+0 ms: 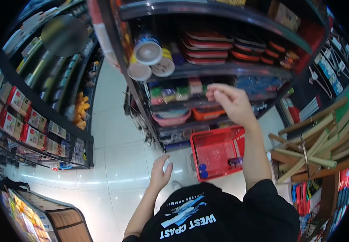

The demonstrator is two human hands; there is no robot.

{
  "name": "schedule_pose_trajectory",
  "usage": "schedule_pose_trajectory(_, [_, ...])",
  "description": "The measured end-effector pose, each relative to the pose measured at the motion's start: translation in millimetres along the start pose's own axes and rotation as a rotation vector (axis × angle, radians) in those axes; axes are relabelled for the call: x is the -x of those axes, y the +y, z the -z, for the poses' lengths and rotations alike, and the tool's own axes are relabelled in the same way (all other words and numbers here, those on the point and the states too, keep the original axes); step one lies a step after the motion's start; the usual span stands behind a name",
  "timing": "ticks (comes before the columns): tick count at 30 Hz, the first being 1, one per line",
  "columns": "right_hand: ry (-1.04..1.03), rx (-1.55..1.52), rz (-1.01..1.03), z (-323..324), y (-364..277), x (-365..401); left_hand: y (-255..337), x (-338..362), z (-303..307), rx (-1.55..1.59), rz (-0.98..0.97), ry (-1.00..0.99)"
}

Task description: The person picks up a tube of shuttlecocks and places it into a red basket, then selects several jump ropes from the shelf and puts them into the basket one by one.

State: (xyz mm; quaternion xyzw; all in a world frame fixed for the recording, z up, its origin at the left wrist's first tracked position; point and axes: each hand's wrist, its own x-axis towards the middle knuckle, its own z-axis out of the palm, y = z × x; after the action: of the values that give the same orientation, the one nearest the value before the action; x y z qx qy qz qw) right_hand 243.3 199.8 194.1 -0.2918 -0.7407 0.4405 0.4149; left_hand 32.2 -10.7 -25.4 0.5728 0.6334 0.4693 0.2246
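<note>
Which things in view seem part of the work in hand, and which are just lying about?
Likely part of the work:
right hand
colourful packs near it
red basket

Apparently just about:
pink tub
orange tub
wooden slats

Dark tiered shelving [75, 129] flanks a shop aisle at left, with a tall shelving unit [231, 69] at centre. White light streaks [102, 181] gleam across the pale tiled floor [116, 125]; a rounded, wood-panelled stand [66, 217] occupies the lower left.
</note>
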Motion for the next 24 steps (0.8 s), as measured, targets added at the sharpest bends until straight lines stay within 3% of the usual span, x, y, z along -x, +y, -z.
schedule_pose_trajectory(1, [-0.011, -0.034, -0.152, 2, 23, 24, -5, 6, -5, -0.009, 0.024, -0.030])
schedule_pose_trajectory(5, [-0.035, 0.078, -0.435, 7, 130, 122, -14, 25, -19, -0.032, 0.130, -0.155])
schedule_pose_trajectory(8, [-0.079, 0.175, -0.543, 8, 230, 209, -14, 39, -27, -0.047, 0.202, -0.236])
schedule_pose_trajectory(11, [-0.207, 0.377, -0.705, -1, 255, 255, -22, 50, -39, -0.053, 0.300, -0.276])
schedule_pose_trajectory(13, [-0.244, 0.330, -0.707, -16, 275, 275, -24, 61, -49, -0.018, 0.418, -0.322])
schedule_pose_trajectory(18, [-0.276, 0.122, -0.830, -53, 280, 278, -25, 74, -72, -0.055, 0.405, -0.404])
schedule_pose_trajectory(20, [-0.273, 0.292, -0.640, -70, 307, 280, -17, 74, -81, -0.090, 0.422, -0.428])
schedule_pose_trajectory(24, [-0.398, 0.333, -0.628, -90, 340, 273, -11, 78, -97, -0.122, 0.384, -0.417])
